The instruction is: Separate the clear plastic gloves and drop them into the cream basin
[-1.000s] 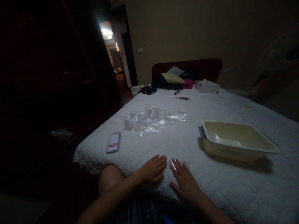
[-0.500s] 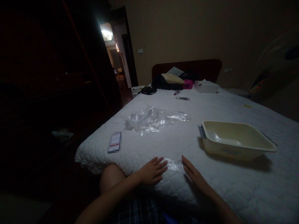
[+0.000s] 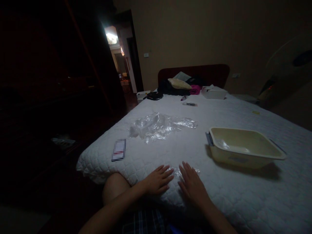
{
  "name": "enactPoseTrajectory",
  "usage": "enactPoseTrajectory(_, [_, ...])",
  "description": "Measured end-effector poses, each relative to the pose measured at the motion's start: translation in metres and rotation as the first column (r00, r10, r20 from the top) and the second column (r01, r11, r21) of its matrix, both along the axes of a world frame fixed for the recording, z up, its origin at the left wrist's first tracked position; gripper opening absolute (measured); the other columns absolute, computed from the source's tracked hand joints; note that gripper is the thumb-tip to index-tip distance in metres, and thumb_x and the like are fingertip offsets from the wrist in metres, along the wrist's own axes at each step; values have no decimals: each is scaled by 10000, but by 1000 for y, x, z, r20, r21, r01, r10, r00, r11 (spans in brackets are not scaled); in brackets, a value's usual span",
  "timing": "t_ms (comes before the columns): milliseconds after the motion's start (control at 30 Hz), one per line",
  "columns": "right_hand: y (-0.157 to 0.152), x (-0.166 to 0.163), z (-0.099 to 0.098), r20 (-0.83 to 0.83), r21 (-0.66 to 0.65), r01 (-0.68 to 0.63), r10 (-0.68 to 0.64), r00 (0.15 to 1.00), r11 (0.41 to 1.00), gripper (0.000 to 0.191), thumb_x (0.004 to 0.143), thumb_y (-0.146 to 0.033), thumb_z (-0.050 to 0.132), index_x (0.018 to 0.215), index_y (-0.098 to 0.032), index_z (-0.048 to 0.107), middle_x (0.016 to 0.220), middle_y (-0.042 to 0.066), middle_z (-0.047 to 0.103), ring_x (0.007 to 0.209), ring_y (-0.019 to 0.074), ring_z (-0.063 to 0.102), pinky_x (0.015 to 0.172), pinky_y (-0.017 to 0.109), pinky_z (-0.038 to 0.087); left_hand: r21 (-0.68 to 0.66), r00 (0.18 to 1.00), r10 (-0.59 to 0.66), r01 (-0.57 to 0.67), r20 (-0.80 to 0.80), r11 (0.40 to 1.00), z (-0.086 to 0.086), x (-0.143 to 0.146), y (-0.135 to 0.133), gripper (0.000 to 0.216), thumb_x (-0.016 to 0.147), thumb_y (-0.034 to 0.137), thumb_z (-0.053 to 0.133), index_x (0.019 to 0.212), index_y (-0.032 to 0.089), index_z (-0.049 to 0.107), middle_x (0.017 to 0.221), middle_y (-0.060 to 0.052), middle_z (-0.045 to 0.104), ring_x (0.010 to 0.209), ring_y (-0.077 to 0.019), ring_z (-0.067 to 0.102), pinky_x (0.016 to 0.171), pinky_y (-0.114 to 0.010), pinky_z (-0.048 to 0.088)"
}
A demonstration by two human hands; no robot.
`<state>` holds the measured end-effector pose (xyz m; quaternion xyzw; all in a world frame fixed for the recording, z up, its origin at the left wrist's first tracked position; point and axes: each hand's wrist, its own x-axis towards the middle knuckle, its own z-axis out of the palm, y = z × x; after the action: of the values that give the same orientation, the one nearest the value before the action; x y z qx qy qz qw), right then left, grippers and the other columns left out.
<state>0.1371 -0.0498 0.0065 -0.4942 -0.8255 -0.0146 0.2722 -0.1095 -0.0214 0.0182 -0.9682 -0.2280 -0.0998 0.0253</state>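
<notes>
A small clear plastic piece (image 3: 181,171) lies flat on the white quilted bed (image 3: 243,195), close to its near edge, and both hands rest on it or right beside it. In the dim light it shows only as a faint sheen, so I cannot tell whether it is a bag or a loose sheet. The left hand (image 3: 158,180) lies palm down with its fingers spread, the fingertips at the left end of the plastic. The right hand (image 3: 192,187) lies palm down too, fingers spread wide and flat, covering the middle and right part of it. Neither hand is closed around anything; both press flat, and the plastic sits under and between the fingertips rather than in a grasp.

What could go wrong, as I judge it: the film is thin and slick and the quilt under it is soft, so it may slide or bunch beneath the palms instead of lying smooth. It is also near the bed's edge, where a sideways push could send it off onto the dark floor. The poor light makes its edges hard to find.

Farther out, a larger crumpled clear plastic bag (image 3: 158,125) lies well apart toward the middle of the bed, and a small flat card (image 3: 119,150) sits to the left, near the corner. A cream plastic basin (image 3: 243,161) stands to the right, apart from the hands. Clothes and a pillow (image 3: 180,84) are piled by the headboard.
</notes>
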Motion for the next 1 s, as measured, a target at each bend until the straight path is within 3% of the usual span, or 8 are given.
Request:
enactPoseTrajectory(100, [-2,1,-13,200,-73,-70,84,976,995,584,872,-482,391,1386,-212,324,1441,122,310,1329,285,261,1035,509,301,11,1000,-8,8,-2,1000,-1,-1,0,546,899,405,389,1385,186,268,1438,-109,308,1352,-288,197,1067,-467,239])
enactPoseTrajectory(233, [2,16,-22,240,-135,-99,129,962,986,592,906,-455,320,1419,-175,225,1461,117,248,1342,232,235,1069,444,279,6,1000,4,-4,-18,1000,-3,-4,-1,541,903,410,382,1384,188,273,1453,-141,252,1352,-290,202,1069,-462,240])
enactPoseTrajectory(533, [1,23,-28,220,-66,-43,57,974,997,614,889,-472,358,1417,-183,231,1466,96,242,1349,226,217,1065,423,294,-53,999,8,-10,-43,999,0,-3,-3,563,913,414,341,1389,129,246,1429,-159,298,1343,-254,242,1089,-453,211])
enactPoseTrajectory(700, [3,42,-35,194,-6,102,-99,976,995,652,869,-497,377,1410,-154,255,1439,124,305,1333,265,258,1068,507,245,-54,998,48,-51,-39,997,-4,-10,-5,589,907,436,346,1393,124,234,1444,-169,260,1345,-266,233,1084,-444,227])
enactPoseTrajectory(800, [4,54,-40,177,-19,127,-122,977,992,627,867,-492,379,1398,-169,293,1410,124,368,1309,270,311,1064,527,238,-51,997,78,-79,-25,996,-6,-15,-6,588,900,441,364,1394,149,240,1450,-159,253,1345,-267,232,1077,-434,246])
enactPoseTrajectory(867, [5,57,-38,136,-3,148,-146,980,989,617,877,-467,367,1398,-147,288,1406,140,372,1304,275,321,1052,523,264,-52,996,88,-88,-15,995,-6,-16,-6,584,898,439,371,1393,155,247,1449,-158,256,1343,-271,236,1074,-440,252])
enactPoseTrajectory(1000, [7,48,-20,-12,160,212,-213,977,964,599,879,-385,389,1376,-65,299,1370,215,394,1277,308,356,1003,510,344,-58,992,130,-129,6,990,-8,-14,-9,607,880,437,401,1396,163,238,1454,-157,244,1339,-287,241,1066,-462,259])
